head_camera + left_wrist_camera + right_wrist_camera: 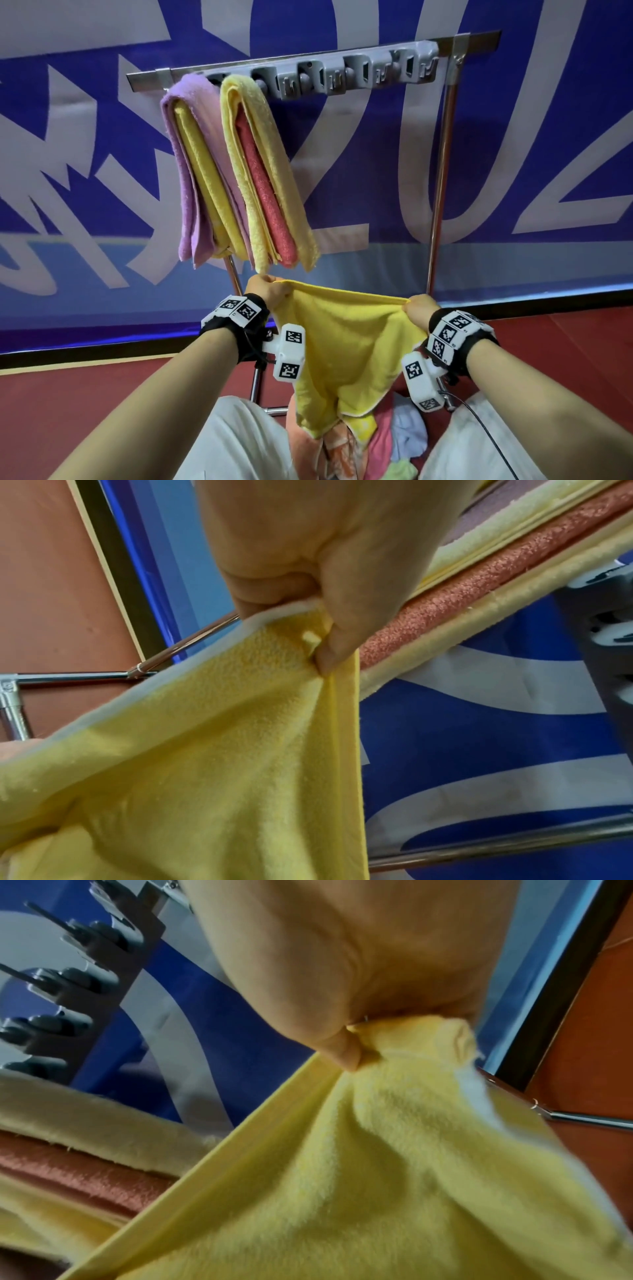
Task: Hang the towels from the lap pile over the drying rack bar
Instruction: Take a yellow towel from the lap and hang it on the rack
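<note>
Left hand (266, 287) and right hand (420, 306) each pinch a top corner of the yellow towel (346, 349), whose trailing hem may snag the lap pile (383, 442) or brush hung towels (260, 171) off the rack bar (376, 51)

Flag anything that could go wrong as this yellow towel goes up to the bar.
The yellow towel is held only by corner pinches of the left hand and right hand; one could slip. Its lower edge still lies in the lap pile and might drag pieces off. Lifting could brush the hung towels.
</note>
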The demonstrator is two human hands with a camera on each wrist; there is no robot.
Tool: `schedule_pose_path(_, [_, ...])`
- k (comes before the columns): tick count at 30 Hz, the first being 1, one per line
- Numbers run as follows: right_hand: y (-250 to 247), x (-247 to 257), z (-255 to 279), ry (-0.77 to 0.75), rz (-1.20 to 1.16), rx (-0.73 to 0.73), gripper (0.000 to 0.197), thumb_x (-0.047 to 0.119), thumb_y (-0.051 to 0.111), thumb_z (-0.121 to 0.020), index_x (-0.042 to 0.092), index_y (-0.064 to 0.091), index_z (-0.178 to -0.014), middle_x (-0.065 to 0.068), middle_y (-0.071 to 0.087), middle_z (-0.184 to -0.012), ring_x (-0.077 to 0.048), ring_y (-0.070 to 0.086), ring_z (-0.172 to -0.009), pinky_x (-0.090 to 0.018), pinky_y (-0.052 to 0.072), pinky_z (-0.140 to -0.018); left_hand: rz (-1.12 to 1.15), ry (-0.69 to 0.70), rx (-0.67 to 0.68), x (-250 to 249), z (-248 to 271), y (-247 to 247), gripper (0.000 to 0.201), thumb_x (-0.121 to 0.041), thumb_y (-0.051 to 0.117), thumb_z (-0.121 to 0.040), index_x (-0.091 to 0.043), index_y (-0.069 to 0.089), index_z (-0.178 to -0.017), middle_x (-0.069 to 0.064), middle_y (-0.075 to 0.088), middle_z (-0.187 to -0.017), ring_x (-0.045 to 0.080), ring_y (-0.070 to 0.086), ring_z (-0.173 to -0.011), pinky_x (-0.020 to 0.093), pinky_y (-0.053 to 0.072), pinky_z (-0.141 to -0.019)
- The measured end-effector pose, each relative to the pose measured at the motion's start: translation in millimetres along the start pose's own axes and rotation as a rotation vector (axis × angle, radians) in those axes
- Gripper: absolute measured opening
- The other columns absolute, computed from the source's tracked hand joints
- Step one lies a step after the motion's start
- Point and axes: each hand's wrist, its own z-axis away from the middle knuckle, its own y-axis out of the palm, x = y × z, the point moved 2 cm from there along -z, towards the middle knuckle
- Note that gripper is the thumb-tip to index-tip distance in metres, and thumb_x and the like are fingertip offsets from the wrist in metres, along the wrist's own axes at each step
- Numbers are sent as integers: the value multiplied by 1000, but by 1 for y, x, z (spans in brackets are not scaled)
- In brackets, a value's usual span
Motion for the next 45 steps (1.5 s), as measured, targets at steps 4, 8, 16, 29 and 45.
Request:
schedule_pose_path(4, [4, -5, 7, 113, -101, -30, 53, 40, 49, -94, 0, 54, -128, -20, 56, -130, -34, 54, -119, -33, 41, -96, 20, -3, -33, 4, -2, -7, 16, -11, 63, -84, -9, 58, -69, 10, 54, -69, 24, 51, -66, 32, 43, -65])
schedule_pose_path(8, [14, 12, 19, 119, -363, 39, 31, 26, 48, -96, 2, 54, -114, -13, 58, -90, -31, 54, -95, -36, 43, -82, 77, 25, -4, 12, -5, 2, 15, -10, 53, -86, -12, 63, -75, 15, 63, -84, 30, 61, -80, 46, 56, -80])
schedule_pose_path(16, [41, 71, 52, 116, -1148, 400, 13, 2, 44, -96, 2, 56, -91, -13, 64, -79, -20, 66, -52, -22, 52, -48, 107, 155, 251, 12, 24, 45, 23, -12, 50, -95, -3, 68, -105, 18, 70, -103, 24, 64, -87, 41, 54, -89])
schedule_pose_path(29, [42, 79, 71, 91, -1170, 421, 18, 0, 53, -91, 3, 63, -77, -7, 68, -55, -12, 66, -47, -15, 52, -45, 115, 202, 540, 4, 48, 53, 37, 1, 41, -84, -9, 67, -108, 12, 70, -104, 21, 65, -96, 32, 52, -93])
schedule_pose_path(45, [36, 54, 43, 199, -964, 76, 17, 4, 50, -87, 9, 51, -71, -3, 43, -52, -7, 41, -32, -13, 34, -33, 80, 342, 345, 4, 48, 38, 32, 15, 50, -86, 0, 71, -104, 14, 72, -93, 22, 67, -87, 35, 57, -85])
